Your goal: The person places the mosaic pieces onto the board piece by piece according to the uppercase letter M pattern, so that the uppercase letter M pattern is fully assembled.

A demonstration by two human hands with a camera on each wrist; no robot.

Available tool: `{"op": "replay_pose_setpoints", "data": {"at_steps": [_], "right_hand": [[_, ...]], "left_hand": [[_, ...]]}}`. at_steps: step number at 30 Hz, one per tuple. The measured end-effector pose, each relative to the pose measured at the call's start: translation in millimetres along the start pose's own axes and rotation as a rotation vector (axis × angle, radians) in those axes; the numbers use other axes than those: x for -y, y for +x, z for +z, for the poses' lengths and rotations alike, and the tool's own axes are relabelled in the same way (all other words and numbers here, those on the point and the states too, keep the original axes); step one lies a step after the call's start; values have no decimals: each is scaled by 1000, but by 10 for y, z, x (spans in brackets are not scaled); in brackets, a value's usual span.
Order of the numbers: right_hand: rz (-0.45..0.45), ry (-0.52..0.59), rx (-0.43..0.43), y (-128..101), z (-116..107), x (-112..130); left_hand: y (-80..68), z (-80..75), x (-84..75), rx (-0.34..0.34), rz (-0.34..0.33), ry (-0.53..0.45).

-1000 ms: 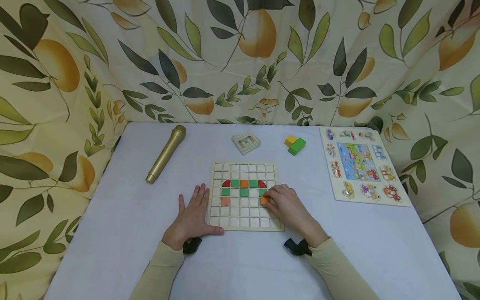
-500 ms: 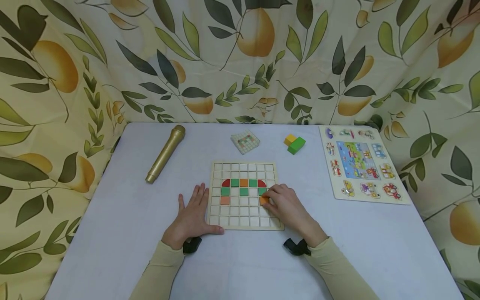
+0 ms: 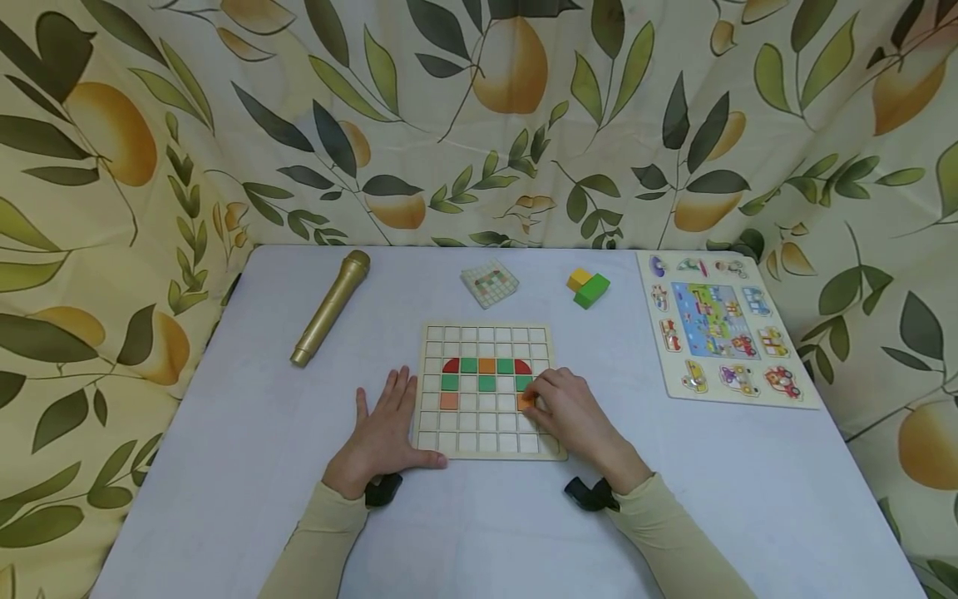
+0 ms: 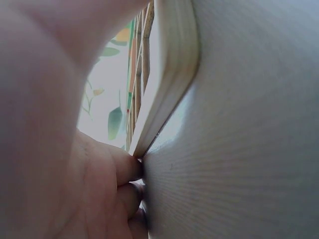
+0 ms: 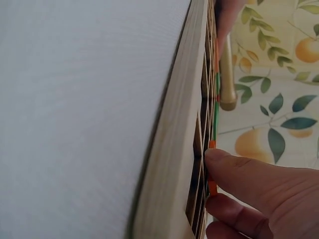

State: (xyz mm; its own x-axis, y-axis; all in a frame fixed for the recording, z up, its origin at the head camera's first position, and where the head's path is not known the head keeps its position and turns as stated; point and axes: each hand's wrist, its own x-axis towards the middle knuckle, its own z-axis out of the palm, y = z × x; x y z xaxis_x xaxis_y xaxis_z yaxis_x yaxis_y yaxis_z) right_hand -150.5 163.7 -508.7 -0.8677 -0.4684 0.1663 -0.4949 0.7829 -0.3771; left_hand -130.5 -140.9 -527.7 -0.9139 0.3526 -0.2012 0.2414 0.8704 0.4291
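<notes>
A wooden grid board (image 3: 490, 457) lies mid-table, its square cells partly filled with red, green and orange blocks (image 3: 487, 366). My left hand (image 3: 385, 433) rests beside its left edge, fingers spread, thumb along the near-left corner; the left wrist view shows the palm (image 4: 60, 169) by the board's side (image 4: 174, 55). With thumb and fingers my right hand (image 3: 580, 420) pinches an orange block (image 3: 522, 402) at the board's right side, below a green one. In the right wrist view, the pinched block (image 5: 213, 186) stands at the top of the grid, partly covered by the thumb (image 5: 219, 155).
Behind the board lie a small pattern card (image 3: 490, 284), a yellow block (image 3: 579, 279) and a green block (image 3: 593, 291). A gold microphone-shaped tube (image 3: 331, 308) is at the left. A picture puzzle board (image 3: 718, 324) lies at the right. Patterned fabric (image 3: 464, 125) hangs behind the table.
The orange block in my right fingers has shifted very slightly left over its cell. My left hand stays where it was.
</notes>
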Motion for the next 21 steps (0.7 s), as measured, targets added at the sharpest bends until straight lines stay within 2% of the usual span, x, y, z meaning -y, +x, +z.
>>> {"op": "replay_pose_setpoints", "data": {"at_steps": [13, 17, 21], "right_hand": [[26, 35, -12, -24, -31, -51], [66, 32, -17, -20, -69, -117], [105, 26, -11, 41, -125, -192]], "left_hand": [[4, -13, -10, -1, 2, -5], [22, -5, 4, 27, 2, 2], [37, -72, 31, 72, -2, 5]]}}
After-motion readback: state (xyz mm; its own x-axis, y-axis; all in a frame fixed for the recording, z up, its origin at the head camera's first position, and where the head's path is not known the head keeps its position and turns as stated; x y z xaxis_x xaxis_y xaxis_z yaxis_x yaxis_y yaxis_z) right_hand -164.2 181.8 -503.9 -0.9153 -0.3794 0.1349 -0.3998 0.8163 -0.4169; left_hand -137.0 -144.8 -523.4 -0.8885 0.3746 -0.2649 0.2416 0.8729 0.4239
